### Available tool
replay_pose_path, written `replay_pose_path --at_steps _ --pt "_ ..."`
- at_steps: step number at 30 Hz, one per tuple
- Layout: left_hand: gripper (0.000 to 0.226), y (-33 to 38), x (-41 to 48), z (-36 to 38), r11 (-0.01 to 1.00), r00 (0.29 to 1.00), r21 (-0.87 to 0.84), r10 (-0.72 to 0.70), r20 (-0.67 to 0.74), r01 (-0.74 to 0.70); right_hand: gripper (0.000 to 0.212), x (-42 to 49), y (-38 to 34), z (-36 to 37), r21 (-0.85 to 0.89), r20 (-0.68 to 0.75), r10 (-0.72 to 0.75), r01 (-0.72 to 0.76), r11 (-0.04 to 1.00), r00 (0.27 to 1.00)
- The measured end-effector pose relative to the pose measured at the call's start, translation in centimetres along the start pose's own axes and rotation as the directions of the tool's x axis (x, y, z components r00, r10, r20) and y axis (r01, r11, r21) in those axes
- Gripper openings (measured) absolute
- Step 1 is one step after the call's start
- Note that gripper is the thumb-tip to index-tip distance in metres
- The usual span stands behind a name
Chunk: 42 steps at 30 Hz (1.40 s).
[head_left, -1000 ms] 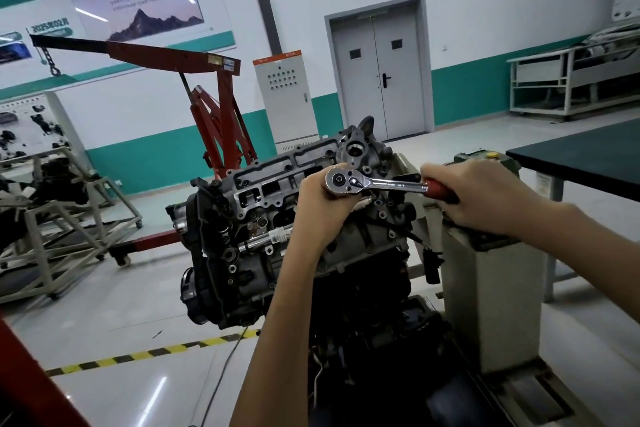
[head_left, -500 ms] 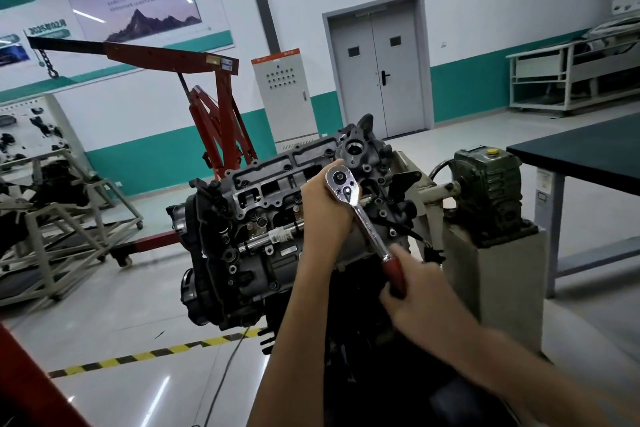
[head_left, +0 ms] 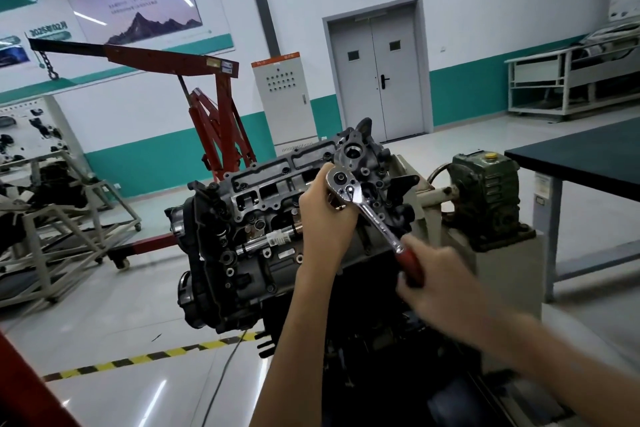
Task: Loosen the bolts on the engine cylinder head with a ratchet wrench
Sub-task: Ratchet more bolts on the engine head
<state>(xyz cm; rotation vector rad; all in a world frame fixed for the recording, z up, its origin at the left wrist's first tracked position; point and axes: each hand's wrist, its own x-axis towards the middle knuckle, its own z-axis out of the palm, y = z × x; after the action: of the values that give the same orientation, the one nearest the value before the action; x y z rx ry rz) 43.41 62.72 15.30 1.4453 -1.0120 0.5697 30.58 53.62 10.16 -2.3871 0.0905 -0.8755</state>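
The dark engine cylinder head (head_left: 263,204) sits tilted on a stand in the middle of the view, with several bolts and holes showing. A chrome ratchet wrench (head_left: 367,208) with a red grip has its round head set on the right part of the cylinder head. Its handle slants down to the right. My left hand (head_left: 325,218) cups the wrench head from the left and hides the socket and the bolt under it. My right hand (head_left: 436,281) grips the red handle end.
A grey pedestal (head_left: 505,270) with a green gearbox (head_left: 488,194) stands right of the engine. A dark-topped table (head_left: 581,159) is at far right. A red engine crane (head_left: 214,128) stands behind, a metal frame (head_left: 52,232) at left. Yellow-black tape (head_left: 138,357) crosses the floor.
My right hand swung the handle down from level, pointing right, to slanting down-right, then back up a little. My left hand stayed on the wrench head.
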Motion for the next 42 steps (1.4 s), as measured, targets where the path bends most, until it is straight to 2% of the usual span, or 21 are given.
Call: replay_pose_path --at_steps 1,3,6,9,11,14,17,20,22,25,28,30,33,35,37,40,42 --pt "0.025 0.1 0.0 0.3 1.000 1.000 -0.010 -0.020 -0.017 0.020 0.032 -0.8 -1.1 1.7 0.098 -0.068 0.056 -0.049 0.994 0.996" --pt "0.037 0.4 0.2 0.7 0.996 0.997 -0.065 -0.066 -0.047 0.063 0.028 -1.7 -3.1 4.7 0.271 -0.101 0.137 -0.105 0.957 0.985" --pt "0.036 0.3 0.5 0.4 0.982 0.990 -0.145 -0.131 -0.057 0.122 0.026 -1.7 -3.9 5.6 0.299 -0.064 0.128 -0.103 0.949 0.990" --pt "0.029 0.0 0.7 -0.3 0.987 0.988 -0.057 -0.152 0.004 0.152 0.035 -0.7 -1.3 1.9 0.102 0.006 0.029 -0.030 0.994 1.000" --pt "0.030 0.1 1.0 -0.6 0.989 0.988 -0.026 -0.143 0.056 0.145 0.028 1.1 0.8 -1.8 -0.134 0.116 -0.051 0.066 0.989 0.992" --pt "0.043 0.3 1.3 -1.0 0.992 0.986 -0.029 -0.119 0.113 0.123 0.022 5.2 2.2 -7.0 -0.459 0.149 -0.195 0.242 0.855 0.969" --pt "0.046 0.2 1.0 -1.2 0.993 0.990 -0.063 -0.093 0.104 0.100 0.019 6.7 2.1 -8.0 -0.499 0.143 -0.231 0.271 0.823 0.962" --pt "0.041 0.1 0.3 -0.8 0.999 0.999 -0.027 -0.042 0.028 0.043 0.022 3.7 1.9 -4.5 -0.335 0.145 -0.084 0.129 0.933 0.986" --pt "0.042 0.4 0.3 -0.1 0.999 0.998 -0.030 -0.045 -0.033 0.044 0.023 1.1 0.5 -0.9 -0.141 0.051 -0.020 0.027 0.990 0.998" --pt "0.045 0.6 0.5 0.4 0.996 0.996 -0.058 -0.067 -0.058 0.063 0.031 -1.2 -2.6 4.3 0.156 -0.088 0.120 -0.106 0.982 0.989" --pt "0.044 0.2 0.6 0.1 0.994 0.997 -0.079 -0.077 -0.012 0.076 0.026 -1.6 -3.7 6.3 0.266 -0.083 0.150 -0.124 0.956 0.985" --pt "0.035 0.1 0.8 -0.1 0.994 0.995 -0.038 -0.102 0.022 0.103 0.028 -1.2 -2.5 5.0 0.206 -0.063 0.107 -0.092 0.974 0.992" --pt "0.031 -0.1 1.1 -0.4 0.991 0.988 -0.009 -0.133 0.077 0.134 0.030 0.4 0.7 0.3 -0.023 0.051 -0.038 0.039 0.999 0.998" --pt "0.041 -0.1 1.3 -0.7 0.992 0.985 0.017 -0.124 0.119 0.122 0.026 2.5 2.5 -3.6 -0.229 0.151 -0.118 0.151 0.962 0.981" --pt "0.043 0.1 1.5 -0.9 0.994 0.981 0.009 -0.113 0.158 0.113 0.021 5.1 3.2 -6.9 -0.393 0.187 -0.197 0.257 0.883 0.962" --pt "0.042 0.2 1.5 -1.3 0.995 0.979 -0.014 -0.094 0.180 0.098 0.018 7.0 2.9 -8.3 -0.473 0.179 -0.255 0.311 0.825 0.950" --pt "0.043 0.1 1.1 -1.3 0.997 0.988 -0.022 -0.064 0.140 0.068 0.020 6.0 2.8 -6.9 -0.438 0.159 -0.188 0.240 0.866 0.969"
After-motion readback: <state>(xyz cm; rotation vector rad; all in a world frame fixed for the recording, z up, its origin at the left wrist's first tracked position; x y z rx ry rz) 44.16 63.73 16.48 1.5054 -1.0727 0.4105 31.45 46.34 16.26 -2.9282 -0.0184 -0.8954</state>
